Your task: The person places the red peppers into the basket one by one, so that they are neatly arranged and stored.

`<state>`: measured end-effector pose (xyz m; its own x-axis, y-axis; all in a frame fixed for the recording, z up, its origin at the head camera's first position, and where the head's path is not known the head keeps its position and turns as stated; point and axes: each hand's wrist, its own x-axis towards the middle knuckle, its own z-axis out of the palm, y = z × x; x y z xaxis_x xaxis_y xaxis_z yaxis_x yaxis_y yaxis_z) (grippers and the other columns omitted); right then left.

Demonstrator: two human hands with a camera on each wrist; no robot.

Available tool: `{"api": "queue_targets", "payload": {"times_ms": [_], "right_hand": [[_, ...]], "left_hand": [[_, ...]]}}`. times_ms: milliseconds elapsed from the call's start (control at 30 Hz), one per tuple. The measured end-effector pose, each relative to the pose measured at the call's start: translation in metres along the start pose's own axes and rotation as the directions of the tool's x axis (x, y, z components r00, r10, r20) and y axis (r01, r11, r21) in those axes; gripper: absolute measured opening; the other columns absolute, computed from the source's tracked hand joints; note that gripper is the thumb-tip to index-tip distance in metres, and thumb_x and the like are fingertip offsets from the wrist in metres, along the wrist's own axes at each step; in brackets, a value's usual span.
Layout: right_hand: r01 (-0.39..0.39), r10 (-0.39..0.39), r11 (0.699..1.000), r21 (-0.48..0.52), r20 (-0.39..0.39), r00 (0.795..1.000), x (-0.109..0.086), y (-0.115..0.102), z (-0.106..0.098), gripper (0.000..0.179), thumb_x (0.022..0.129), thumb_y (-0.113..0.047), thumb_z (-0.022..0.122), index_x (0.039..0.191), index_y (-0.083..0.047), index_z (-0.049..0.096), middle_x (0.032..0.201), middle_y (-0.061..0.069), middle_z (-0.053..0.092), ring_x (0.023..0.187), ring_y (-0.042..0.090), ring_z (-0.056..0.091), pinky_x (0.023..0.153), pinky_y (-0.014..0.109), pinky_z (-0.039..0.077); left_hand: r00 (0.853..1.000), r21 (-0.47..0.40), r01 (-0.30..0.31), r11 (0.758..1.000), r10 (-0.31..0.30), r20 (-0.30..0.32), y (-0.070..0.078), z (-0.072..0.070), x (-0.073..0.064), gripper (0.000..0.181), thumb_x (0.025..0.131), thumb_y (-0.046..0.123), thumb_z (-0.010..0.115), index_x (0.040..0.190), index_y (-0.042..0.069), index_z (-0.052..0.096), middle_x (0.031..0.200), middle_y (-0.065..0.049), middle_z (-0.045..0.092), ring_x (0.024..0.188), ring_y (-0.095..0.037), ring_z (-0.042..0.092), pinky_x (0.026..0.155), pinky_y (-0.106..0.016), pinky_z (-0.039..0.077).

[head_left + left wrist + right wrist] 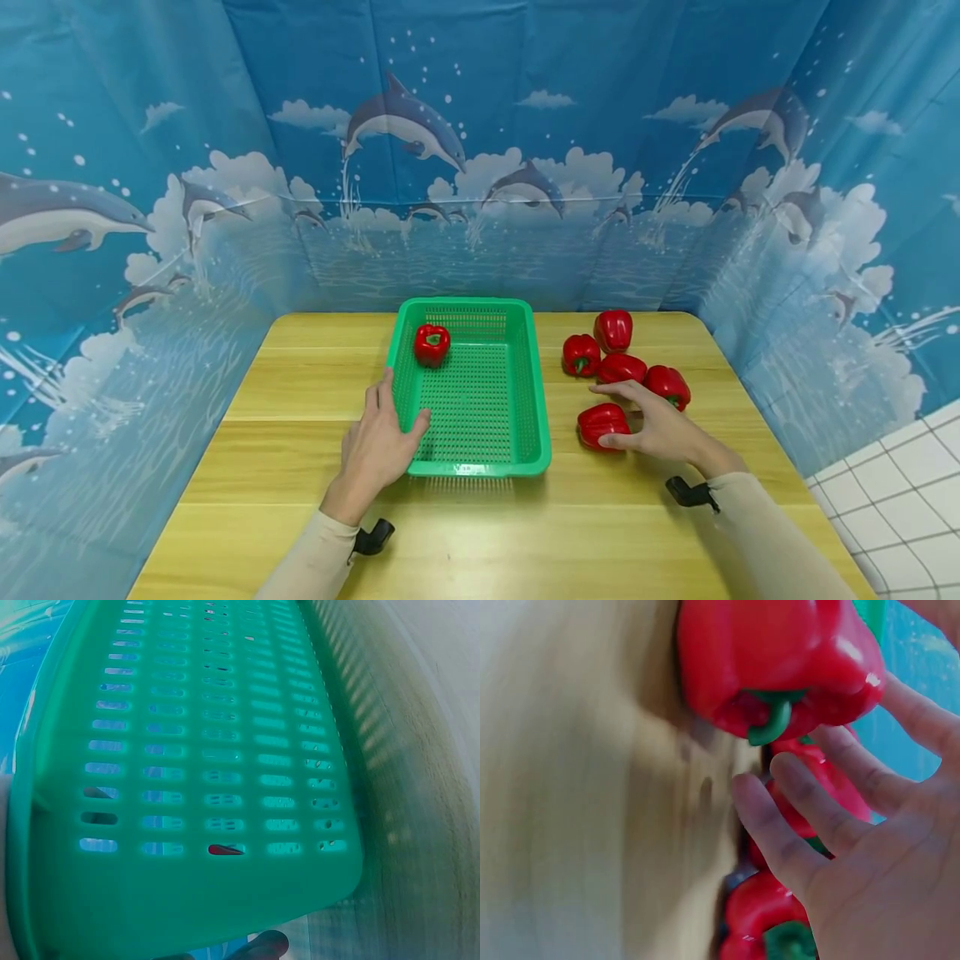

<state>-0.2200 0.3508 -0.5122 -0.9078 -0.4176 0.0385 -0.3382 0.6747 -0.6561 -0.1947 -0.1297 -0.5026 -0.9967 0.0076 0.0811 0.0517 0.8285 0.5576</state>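
A green plastic basket (542,400) with slotted walls stands on the wooden table, one red bell pepper (431,354) inside at its far left. My left hand (377,450) is at the basket's left rim, fingers extended and thumb reaching over the near left corner; whether it bears on the rim I cannot tell. My right hand (663,427) is spread around the nearest bell pepper (598,425), thumb on its near side. In the right wrist view, that pepper (780,645) lies on its side with its green stem showing, and the lower fingers are apart from it.
Behind and beside my right hand lie more bell peppers: one farthest back (613,330), one to the left (581,356), one in the middle (622,368) and one to the right (669,385). A blue dolphin-print curtain (480,250) hangs around the table (300,400).
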Motion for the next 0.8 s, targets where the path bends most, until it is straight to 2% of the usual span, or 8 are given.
{"api": "queue_targets", "payload": {"times_ms": [100, 233, 367, 433, 533, 667, 733, 800], "right_hand": [[-0.004, 0.003, 0.998, 0.065, 0.015, 1.000, -0.002, 0.008, 0.001, 0.084, 0.098, -0.035, 0.097, 0.170, -0.017, 0.057, 0.174, 0.016, 0.057, 0.153, 0.051, 0.061, 0.111, 0.045, 0.068], [0.007, -0.010, 0.992, 0.125, 0.027, 1.000, -0.002, 0.016, 0.003, 0.085, 0.098, -0.031, 0.097, 0.171, -0.018, 0.055, 0.175, 0.017, 0.058, 0.149, 0.048, 0.064, 0.107, 0.028, 0.064], [-0.005, -0.006, 0.984, 0.180, 0.062, 0.998, -0.003, 0.021, 0.003, 0.086, 0.098, -0.028, 0.097, 0.171, -0.017, 0.054, 0.175, 0.019, 0.058, 0.147, 0.046, 0.067, 0.108, 0.027, 0.063], [-0.014, -0.001, 0.981, 0.192, 0.074, 0.997, -0.004, 0.022, 0.003, 0.085, 0.098, -0.027, 0.097, 0.171, -0.017, 0.055, 0.174, 0.020, 0.059, 0.144, 0.037, 0.070, 0.107, 0.028, 0.064], [-0.026, 0.010, 0.982, 0.189, 0.084, 0.996, -0.005, 0.023, 0.003, 0.083, 0.097, -0.027, 0.097, 0.170, -0.017, 0.056, 0.168, 0.020, 0.064, 0.140, 0.034, 0.071, 0.104, 0.029, 0.065], [-0.037, 0.020, 0.983, 0.182, 0.090, 0.996, -0.006, 0.024, 0.005, 0.080, 0.098, -0.027, 0.095, 0.168, -0.017, 0.058, 0.162, 0.019, 0.069, 0.138, 0.039, 0.070, 0.101, 0.028, 0.066], [-0.041, 0.024, 0.982, 0.186, 0.092, 0.995, -0.005, 0.024, 0.006, 0.079, 0.099, -0.027, 0.095, 0.168, -0.017, 0.058, 0.160, 0.019, 0.070, 0.136, 0.038, 0.071, 0.101, 0.028, 0.066], [-0.040, 0.024, 0.982, 0.184, 0.091, 0.996, -0.005, 0.024, 0.007, 0.079, 0.099, -0.027, 0.095, 0.168, -0.017, 0.058, 0.159, 0.018, 0.071, 0.135, 0.036, 0.072, 0.100, 0.028, 0.066]], "left_hand": [[1.000, 0.002, 0.001, 1.000, -0.001, 0.000, -0.001, 0.000, 0.000, 0.105, 0.115, 0.056, 0.067, 0.188, 0.008, 0.010, 0.181, -0.027, 0.042, 0.053, -0.022, 0.048, 0.045, -0.035, 0.040], [1.000, -0.002, 0.001, 1.000, -0.001, 0.000, -0.001, -0.001, 0.000, 0.105, 0.115, 0.055, 0.068, 0.188, 0.008, 0.010, 0.181, -0.027, 0.041, 0.054, -0.023, 0.049, 0.045, -0.035, 0.040], [1.000, -0.010, 0.004, 1.000, -0.004, 0.003, 0.000, -0.001, 0.001, 0.105, 0.115, 0.057, 0.067, 0.188, 0.008, 0.011, 0.181, -0.027, 0.042, 0.054, -0.023, 0.049, 0.045, -0.034, 0.039], [1.000, -0.017, 0.004, 1.000, -0.004, 0.003, 0.000, -0.001, 0.001, 0.105, 0.115, 0.057, 0.067, 0.188, 0.009, 0.011, 0.181, -0.027, 0.043, 0.054, -0.023, 0.049, 0.045, -0.035, 0.039], [1.000, -0.033, 0.002, 0.999, -0.002, 0.000, -0.001, 0.000, 0.002, 0.105, 0.114, 0.058, 0.068, 0.188, 0.009, 0.012, 0.181, -0.027, 0.043, 0.061, -0.026, 0.057, 0.048, -0.035, 0.041], [1.000, -0.067, 0.006, 0.998, -0.006, 0.002, -0.004, -0.001, 0.002, 0.105, 0.114, 0.056, 0.071, 0.188, 0.009, 0.015, 0.182, -0.028, 0.043, 0.096, -0.042, 0.078, 0.062, -0.045, 0.057], [1.000, -0.091, 0.013, 0.996, -0.012, 0.017, -0.006, -0.003, 0.002, 0.104, 0.114, 0.056, 0.071, 0.188, 0.009, 0.014, 0.184, -0.028, 0.040, 0.121, -0.052, 0.078, 0.079, -0.057, 0.066], [1.000, -0.111, 0.017, 0.994, -0.014, 0.027, -0.008, -0.005, 0.001, 0.104, 0.114, 0.056, 0.070, 0.189, 0.010, 0.014, 0.186, -0.028, 0.038, 0.143, -0.056, 0.069, 0.099, -0.068, 0.065]]}}
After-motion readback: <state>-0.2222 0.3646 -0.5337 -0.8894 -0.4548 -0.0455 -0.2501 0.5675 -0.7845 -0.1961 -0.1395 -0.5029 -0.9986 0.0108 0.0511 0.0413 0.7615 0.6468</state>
